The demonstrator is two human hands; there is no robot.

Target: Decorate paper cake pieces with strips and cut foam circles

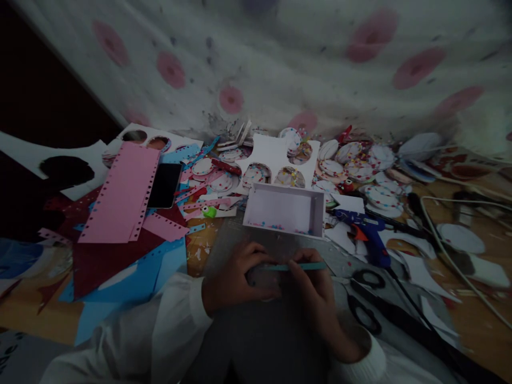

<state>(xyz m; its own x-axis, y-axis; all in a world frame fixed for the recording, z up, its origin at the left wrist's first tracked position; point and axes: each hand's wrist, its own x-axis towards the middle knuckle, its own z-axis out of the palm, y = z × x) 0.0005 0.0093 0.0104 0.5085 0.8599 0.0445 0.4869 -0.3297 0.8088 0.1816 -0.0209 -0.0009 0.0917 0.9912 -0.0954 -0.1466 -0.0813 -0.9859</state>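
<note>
My right hand (pixel 316 290) pinches a narrow teal strip (pixel 314 265), which looks like paper, between thumb and fingers. The strip runs left toward my left hand (pixel 236 274), whose fingers and thumb curl around a dim, rounded piece (pixel 260 278). Its kind is too dark to make out, and the strip's left end lies along its upper edge. Just beyond both hands stands a shallow white box (pixel 280 207), with small pink and blue bits along its near inside edge.
Pink punched card (pixel 120 197), a phone (pixel 165 185) and blue sheets (pixel 132 277) lie on the left. Decorated discs (pixel 380 197) pile up at the back right. A blue glue gun (pixel 374 237) and black-handled scissors (pixel 366 314) lie right, near a white cable (pixel 444 240).
</note>
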